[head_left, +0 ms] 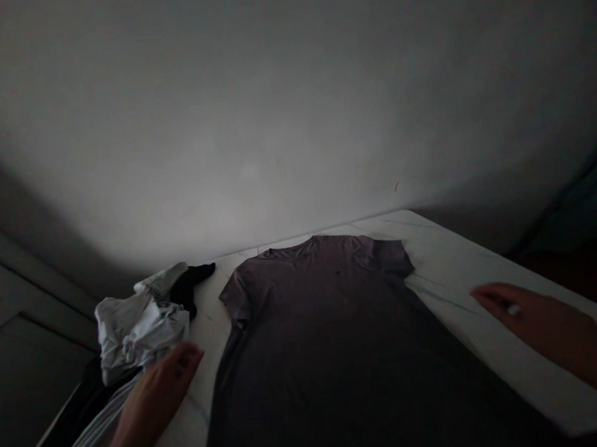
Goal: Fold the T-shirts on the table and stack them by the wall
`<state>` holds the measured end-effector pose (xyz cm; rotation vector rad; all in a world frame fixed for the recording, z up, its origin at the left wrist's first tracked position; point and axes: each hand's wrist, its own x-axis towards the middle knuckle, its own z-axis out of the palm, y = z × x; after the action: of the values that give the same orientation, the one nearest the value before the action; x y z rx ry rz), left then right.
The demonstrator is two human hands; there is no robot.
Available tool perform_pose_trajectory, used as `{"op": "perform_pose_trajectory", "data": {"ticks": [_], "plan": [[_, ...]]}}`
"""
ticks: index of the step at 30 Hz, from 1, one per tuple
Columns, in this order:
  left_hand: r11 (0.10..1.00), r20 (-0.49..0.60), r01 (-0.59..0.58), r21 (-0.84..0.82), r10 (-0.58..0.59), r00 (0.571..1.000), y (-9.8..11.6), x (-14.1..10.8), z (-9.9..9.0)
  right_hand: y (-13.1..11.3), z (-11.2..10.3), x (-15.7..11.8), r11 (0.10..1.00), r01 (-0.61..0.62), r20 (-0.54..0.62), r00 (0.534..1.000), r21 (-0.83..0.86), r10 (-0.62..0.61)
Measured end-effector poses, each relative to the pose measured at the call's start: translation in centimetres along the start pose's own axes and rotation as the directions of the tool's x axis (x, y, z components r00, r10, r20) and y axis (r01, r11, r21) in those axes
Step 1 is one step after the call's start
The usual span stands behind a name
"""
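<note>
A dark grey short-sleeved T-shirt [329, 342] lies spread flat, front up, with its collar toward the wall and a small mark on its chest. Its lower end runs out of view at the bottom. My left hand [169, 377] hovers to the left of the shirt, close to a heap of clothes, fingers loosely bent and holding nothing. On the other side, my right hand [528, 315] is above the table, clear of the shirt. A ring shows on one finger; its fingers are loosely curved, with nothing visible in them. Both hands look slightly blurred.
White and pale crumpled clothes [138, 325] lie at the table's left side, with a black garment [189, 286] beside them. The marble-patterned white table [460, 262] reaches a plain wall [273, 118]. A panelled door or cabinet [31, 371] stands at left. The room is dim.
</note>
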<state>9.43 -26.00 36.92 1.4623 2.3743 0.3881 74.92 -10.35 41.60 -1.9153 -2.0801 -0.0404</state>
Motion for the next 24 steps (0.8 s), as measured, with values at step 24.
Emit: {"op": "perform_pose_trajectory", "data": {"ticks": [24], "plan": [[0.719,0.149,0.28,-0.636,-0.241,0.959,2.8,21.9,5.7,-39.7,24.8,26.1,0.8,0.5,0.322,0.737,0.33,-0.594]]}}
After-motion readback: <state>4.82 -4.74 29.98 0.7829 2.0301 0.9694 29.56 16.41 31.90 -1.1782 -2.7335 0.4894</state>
